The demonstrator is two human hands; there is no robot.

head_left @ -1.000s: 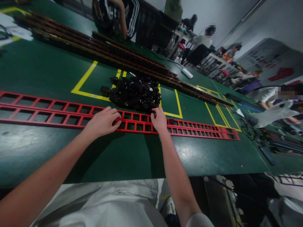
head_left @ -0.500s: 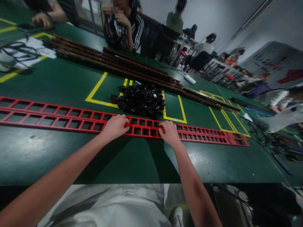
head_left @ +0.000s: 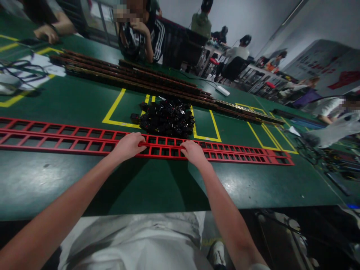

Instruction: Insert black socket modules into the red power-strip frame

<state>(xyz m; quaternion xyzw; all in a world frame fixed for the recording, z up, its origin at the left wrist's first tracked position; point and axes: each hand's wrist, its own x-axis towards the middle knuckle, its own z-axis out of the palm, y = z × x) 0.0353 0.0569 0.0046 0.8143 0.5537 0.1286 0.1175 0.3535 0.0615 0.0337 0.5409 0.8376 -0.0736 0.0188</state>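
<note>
A long red ladder-like frame [head_left: 163,146], with two rows of square openings, lies across the green table in front of me. My left hand [head_left: 128,146] is closed on its middle rail, left of centre. On the same rail, farther right, my right hand [head_left: 193,153] grips with thumb and fingers bent round it. Several openings show between the two hands. Just beyond the frame sits a heap of small black parts [head_left: 168,117], whose exact kind I cannot make out.
Long dark brown strips [head_left: 135,80] lie in a bundle behind the heap. Yellow tape [head_left: 112,105] marks boxes on the table [head_left: 157,183]. Cables [head_left: 22,65] rest on white sheets at left. A person [head_left: 140,33] sits opposite; a white adapter-like block [head_left: 222,90] lies far back.
Both hands have shifted slightly left, and the red frame appears to have slid a little left with them. The view has tilted slightly. The grip looks the same.
</note>
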